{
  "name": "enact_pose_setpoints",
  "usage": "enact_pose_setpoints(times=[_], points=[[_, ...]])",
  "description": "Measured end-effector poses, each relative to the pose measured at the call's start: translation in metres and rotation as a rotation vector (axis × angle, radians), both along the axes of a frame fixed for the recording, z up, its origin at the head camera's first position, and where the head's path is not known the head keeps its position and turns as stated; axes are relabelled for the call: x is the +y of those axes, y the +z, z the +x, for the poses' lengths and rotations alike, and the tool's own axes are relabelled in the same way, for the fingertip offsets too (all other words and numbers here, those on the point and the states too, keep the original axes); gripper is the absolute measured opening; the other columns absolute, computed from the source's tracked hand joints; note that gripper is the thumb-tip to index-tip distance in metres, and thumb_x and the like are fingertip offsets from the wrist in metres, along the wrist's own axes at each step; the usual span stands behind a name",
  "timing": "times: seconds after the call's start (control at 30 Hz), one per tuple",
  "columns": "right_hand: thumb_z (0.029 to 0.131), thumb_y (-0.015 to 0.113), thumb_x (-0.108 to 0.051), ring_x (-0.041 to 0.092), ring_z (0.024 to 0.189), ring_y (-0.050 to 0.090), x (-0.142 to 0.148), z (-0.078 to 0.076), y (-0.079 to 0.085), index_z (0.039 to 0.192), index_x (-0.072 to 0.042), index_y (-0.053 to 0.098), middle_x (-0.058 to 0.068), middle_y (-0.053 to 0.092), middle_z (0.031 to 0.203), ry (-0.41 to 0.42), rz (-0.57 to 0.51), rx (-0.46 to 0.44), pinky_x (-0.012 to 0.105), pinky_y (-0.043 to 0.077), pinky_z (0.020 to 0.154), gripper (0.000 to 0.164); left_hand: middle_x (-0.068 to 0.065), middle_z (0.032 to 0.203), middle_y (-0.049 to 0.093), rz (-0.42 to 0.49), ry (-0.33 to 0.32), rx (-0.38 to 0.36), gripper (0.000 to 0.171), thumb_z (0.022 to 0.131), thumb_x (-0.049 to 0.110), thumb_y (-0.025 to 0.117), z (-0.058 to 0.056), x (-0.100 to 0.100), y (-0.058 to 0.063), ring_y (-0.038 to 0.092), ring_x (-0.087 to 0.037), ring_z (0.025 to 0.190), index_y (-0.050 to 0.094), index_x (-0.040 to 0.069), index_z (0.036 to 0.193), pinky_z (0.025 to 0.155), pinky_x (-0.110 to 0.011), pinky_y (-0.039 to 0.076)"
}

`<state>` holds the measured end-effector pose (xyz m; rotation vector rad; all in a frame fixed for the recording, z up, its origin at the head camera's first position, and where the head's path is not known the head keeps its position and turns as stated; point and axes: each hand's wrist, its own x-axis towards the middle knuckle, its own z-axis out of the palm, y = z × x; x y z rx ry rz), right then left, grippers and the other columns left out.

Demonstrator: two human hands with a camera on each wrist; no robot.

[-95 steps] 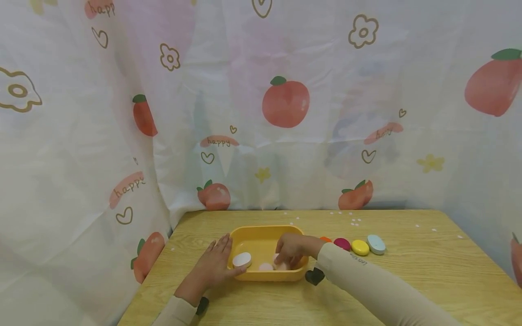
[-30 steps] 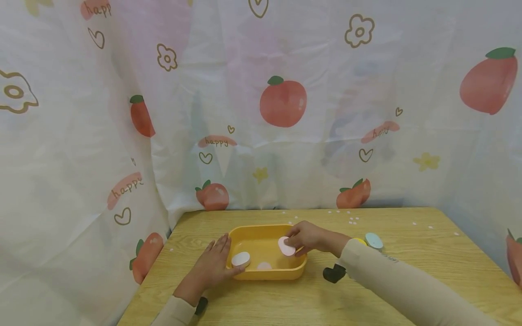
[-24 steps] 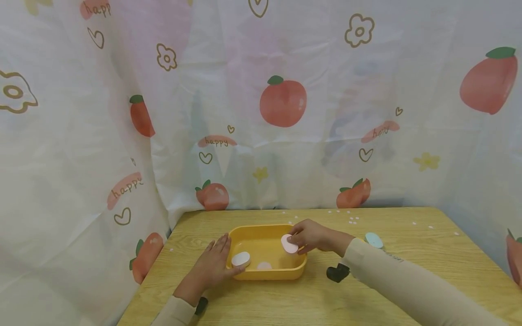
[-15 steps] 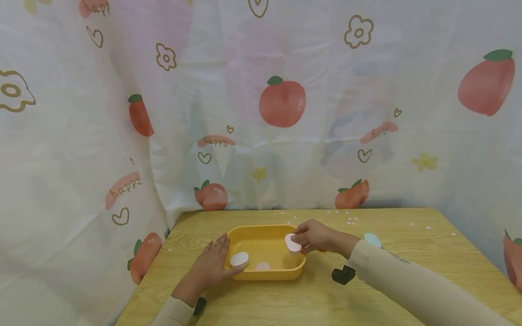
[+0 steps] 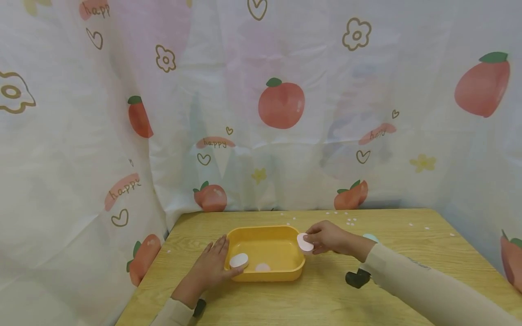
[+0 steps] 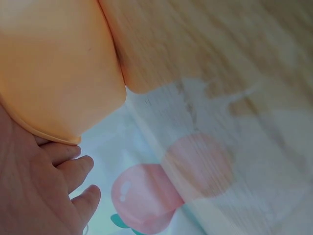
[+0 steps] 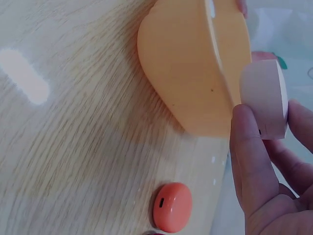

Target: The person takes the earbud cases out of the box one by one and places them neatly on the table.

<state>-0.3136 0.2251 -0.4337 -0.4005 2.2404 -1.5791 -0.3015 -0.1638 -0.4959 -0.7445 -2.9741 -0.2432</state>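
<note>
My right hand (image 5: pixel 326 237) pinches a pale pink, pebble-shaped case (image 5: pixel 305 243) between thumb and fingers, just beyond the right rim of the yellow tray (image 5: pixel 265 275). In the right wrist view this case (image 7: pixel 264 95) stands on edge beside the tray wall, with a small dark mark low on its side. My left hand (image 5: pixel 210 267) rests along the tray's left end, fingers fairly straight on the outside and thumb at the front rim. Inside the tray, a white oval case (image 5: pixel 239 261) lies near that thumb. Close by is another pale pink case (image 5: pixel 263 267), partly hidden by the front wall.
On the wooden table (image 5: pixel 285 303), an orange case (image 7: pixel 172 207) with a dark slot lies right of the tray. Behind the right forearm a light blue case (image 5: pixel 371 237) peeks out. Small white bits (image 5: pixel 351 222) dot the back. A fruit-print curtain (image 5: pixel 281 172) hangs behind and at the sides.
My right hand first reached into the tray, then lifted out the pale pink case and carried it right, past the rim. The left hand has kept its place on the tray.
</note>
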Motion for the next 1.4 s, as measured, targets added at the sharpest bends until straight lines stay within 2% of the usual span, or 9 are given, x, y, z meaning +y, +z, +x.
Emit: enact_pose_setpoints(times=[0.37, 0.53, 0.8, 1.0, 1.23, 1.4], points=[[0.097, 0.062, -0.016, 0.022, 0.080, 0.066, 0.015, 0.007, -0.008, 0.118, 0.011, 0.059, 0.012, 0.064, 0.094, -0.069, 0.034, -0.033, 0.039, 0.057, 0.075, 0.034, -0.017, 0.159, 0.018, 0.000, -0.001, -0.002, 0.103, 0.089, 0.074, 0.042, 0.000, 0.000, 0.000, 0.018, -0.030, 0.145, 0.022, -0.005, 0.152, 0.115, -0.050, 0.013], [0.097, 0.061, -0.015, 0.025, 0.083, 0.067, 0.022, 0.011, -0.015, 0.120, 0.013, 0.057, 0.012, 0.065, 0.094, -0.069, 0.015, -0.039, 0.041, 0.057, 0.076, 0.036, -0.018, 0.159, 0.018, 0.001, -0.002, -0.002, 0.103, 0.089, 0.075, 0.041, 0.000, 0.000, -0.001, 0.018, -0.030, 0.145, 0.022, -0.005, 0.152, 0.115, -0.050, 0.013], [0.096, 0.064, -0.015, 0.021, 0.084, 0.064, 0.033, 0.018, -0.026, 0.110, 0.009, 0.060, 0.011, 0.062, 0.095, -0.122, 0.033, -0.065, 0.045, 0.056, 0.079, 0.028, -0.018, 0.158, 0.018, -0.006, 0.000, 0.008, 0.103, 0.089, 0.075, 0.040, 0.000, 0.000, 0.000, 0.019, -0.029, 0.145, 0.022, -0.005, 0.152, 0.116, -0.050, 0.012], [0.094, 0.066, -0.015, 0.021, 0.082, 0.061, 0.040, 0.022, -0.036, 0.109, 0.008, 0.061, 0.011, 0.060, 0.096, -0.168, 0.073, -0.081, 0.041, 0.056, 0.075, 0.028, -0.018, 0.158, 0.018, -0.003, 0.001, 0.003, 0.104, 0.088, 0.076, 0.040, 0.001, 0.000, 0.001, 0.019, -0.030, 0.145, 0.023, -0.005, 0.151, 0.116, -0.049, 0.012], [0.093, 0.068, -0.019, 0.020, 0.079, 0.058, 0.045, 0.024, -0.046, 0.106, 0.005, 0.064, 0.008, 0.061, 0.089, -0.137, 0.123, -0.030, 0.036, 0.053, 0.070, 0.028, -0.018, 0.158, 0.018, 0.012, -0.004, -0.002, 0.102, 0.089, 0.074, 0.042, 0.001, 0.000, 0.001, 0.020, -0.030, 0.144, 0.023, -0.005, 0.151, 0.115, -0.050, 0.013], [0.092, 0.069, -0.018, 0.020, 0.080, 0.058, 0.044, 0.026, -0.048, 0.106, 0.005, 0.064, 0.009, 0.061, 0.091, -0.154, 0.115, -0.056, 0.037, 0.055, 0.072, 0.028, -0.018, 0.158, 0.018, 0.012, -0.003, -0.004, 0.103, 0.089, 0.075, 0.041, 0.001, 0.000, 0.001, 0.020, -0.030, 0.144, 0.023, -0.005, 0.152, 0.115, -0.050, 0.013]])
